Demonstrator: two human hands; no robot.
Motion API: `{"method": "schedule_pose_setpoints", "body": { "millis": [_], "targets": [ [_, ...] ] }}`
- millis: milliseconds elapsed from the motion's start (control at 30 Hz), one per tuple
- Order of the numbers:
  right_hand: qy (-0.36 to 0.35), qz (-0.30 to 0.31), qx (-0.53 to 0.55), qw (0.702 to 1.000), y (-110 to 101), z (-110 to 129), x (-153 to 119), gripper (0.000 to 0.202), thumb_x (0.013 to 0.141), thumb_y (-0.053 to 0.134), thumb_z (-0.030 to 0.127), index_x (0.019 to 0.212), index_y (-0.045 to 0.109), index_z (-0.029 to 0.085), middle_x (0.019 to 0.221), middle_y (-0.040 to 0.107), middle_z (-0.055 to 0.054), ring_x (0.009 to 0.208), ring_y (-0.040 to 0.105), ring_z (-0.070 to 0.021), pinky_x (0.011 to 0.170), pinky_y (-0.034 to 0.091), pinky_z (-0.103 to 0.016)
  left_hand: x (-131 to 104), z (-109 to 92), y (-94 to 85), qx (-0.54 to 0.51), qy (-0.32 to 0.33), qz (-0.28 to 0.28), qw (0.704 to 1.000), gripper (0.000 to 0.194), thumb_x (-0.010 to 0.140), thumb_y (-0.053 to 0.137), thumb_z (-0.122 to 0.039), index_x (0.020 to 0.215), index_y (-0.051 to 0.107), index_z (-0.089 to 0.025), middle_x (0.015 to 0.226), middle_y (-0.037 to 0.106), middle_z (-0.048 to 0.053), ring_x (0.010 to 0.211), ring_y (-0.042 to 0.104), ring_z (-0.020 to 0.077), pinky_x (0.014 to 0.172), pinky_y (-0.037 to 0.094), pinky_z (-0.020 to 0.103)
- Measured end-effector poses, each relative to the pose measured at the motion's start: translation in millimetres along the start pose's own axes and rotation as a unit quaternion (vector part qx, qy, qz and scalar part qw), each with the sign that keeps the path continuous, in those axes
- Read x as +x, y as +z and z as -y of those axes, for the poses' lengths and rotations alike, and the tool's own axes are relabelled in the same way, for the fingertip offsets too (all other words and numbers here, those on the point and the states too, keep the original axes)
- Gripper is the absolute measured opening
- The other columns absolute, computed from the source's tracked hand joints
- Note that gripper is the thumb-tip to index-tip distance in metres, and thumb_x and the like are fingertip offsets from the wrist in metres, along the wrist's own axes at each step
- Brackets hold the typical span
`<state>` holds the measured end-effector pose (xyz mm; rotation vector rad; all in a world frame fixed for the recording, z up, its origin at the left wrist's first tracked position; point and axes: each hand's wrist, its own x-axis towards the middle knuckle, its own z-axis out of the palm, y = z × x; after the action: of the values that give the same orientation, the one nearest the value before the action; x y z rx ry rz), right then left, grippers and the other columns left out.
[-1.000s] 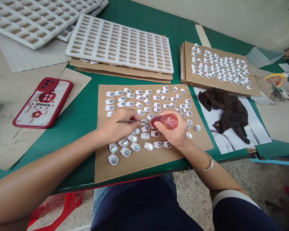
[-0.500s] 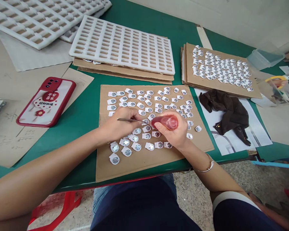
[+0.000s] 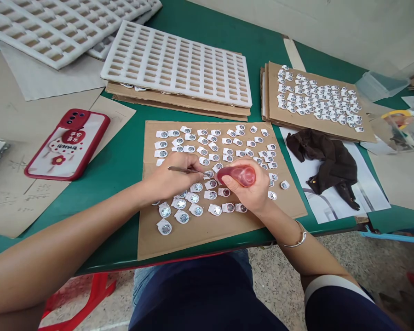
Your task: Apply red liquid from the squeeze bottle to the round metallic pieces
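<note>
My left hand [image 3: 175, 175] is closed on a thin pair of metal tweezers [image 3: 179, 170], whose tip reaches a small round silver piece on a white tab [image 3: 209, 174]. My right hand [image 3: 251, 188] wraps round a squeeze bottle of red liquid [image 3: 239, 175], tilted with its narrow end towards that same piece. Whether the bottle's tip touches it I cannot tell. Many similar silver pieces lie in loose rows on a cardboard sheet [image 3: 179, 243] beneath both hands; some are hidden under my fingers.
A white slotted foam tray [image 3: 179, 59] rests on stacked cardboard behind. At the back right, another cardboard stack [image 3: 274, 99] carries more pieces. A red-cased phone [image 3: 67, 145] lies left; dark cloth [image 3: 331, 161] and a clear plastic box [image 3: 381, 85] are on the right.
The view has shifted very slightly. Both hands, the tweezers and the red bottle stay at almost the same place over the same piece.
</note>
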<state>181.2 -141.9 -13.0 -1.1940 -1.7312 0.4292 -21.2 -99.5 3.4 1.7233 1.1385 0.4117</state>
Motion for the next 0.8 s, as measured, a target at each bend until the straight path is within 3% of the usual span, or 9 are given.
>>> {"method": "schedule_pose_setpoints", "body": {
  "millis": [433,533,667,767,800],
  "targets": [
    [0.005,0.000,0.015,1.000,0.7,1.7,-0.5,0.030,0.064,0.074,0.025,0.089,0.057,0.023,0.082,0.063,-0.001,0.080,0.061,-0.0164,0.074,0.051,-0.035,1.2,-1.0,0.5,-0.008,-0.024,-0.002,1.000,0.012,0.072,0.055,-0.029,0.069,0.062,-0.020,0.061,0.061,0.000,0.053,0.052,0.0118,0.045,0.037,0.024],
    [0.035,-0.018,0.060,0.997,0.4,0.5,-1.3,0.028,0.065,0.074,0.026,0.088,0.059,0.023,0.083,0.064,-0.001,0.080,0.063,-0.0173,0.072,0.052,-0.035,1.8,0.4,0.4,-0.011,-0.021,-0.004,1.000,0.011,0.072,0.056,-0.028,0.068,0.062,-0.020,0.061,0.061,0.000,0.053,0.053,0.0118,0.046,0.038,0.024],
    [0.137,-0.098,0.246,0.955,-8.3,-8.6,7.5,0.018,0.078,0.058,0.039,0.089,0.056,0.026,0.073,0.062,0.001,0.062,0.065,-0.0148,0.048,0.050,-0.028,1.7,3.6,1.3,0.001,-0.018,-0.011,1.000,0.010,0.072,0.057,-0.029,0.067,0.062,-0.020,0.061,0.062,0.000,0.052,0.054,0.0120,0.044,0.038,0.023],
    [0.198,-0.158,0.333,0.908,-25.6,-18.2,21.7,0.028,0.082,0.045,0.051,0.083,0.055,0.025,0.065,0.057,0.002,0.056,0.063,-0.0124,0.039,0.041,-0.022,-0.2,0.7,-0.1,-0.006,0.004,-0.030,1.000,0.008,0.070,0.061,-0.028,0.067,0.063,-0.021,0.062,0.063,0.001,0.053,0.057,0.0130,0.045,0.041,0.024],
    [0.218,-0.173,0.359,0.891,-33.0,-21.0,26.4,0.032,0.080,0.044,0.054,0.082,0.055,0.024,0.063,0.056,0.002,0.054,0.061,-0.0110,0.038,0.040,-0.021,-1.0,-1.8,-2.0,-0.012,0.016,-0.064,0.998,0.008,0.068,0.063,-0.028,0.066,0.063,-0.021,0.063,0.064,0.001,0.054,0.058,0.0135,0.045,0.042,0.024]
  ]
}}
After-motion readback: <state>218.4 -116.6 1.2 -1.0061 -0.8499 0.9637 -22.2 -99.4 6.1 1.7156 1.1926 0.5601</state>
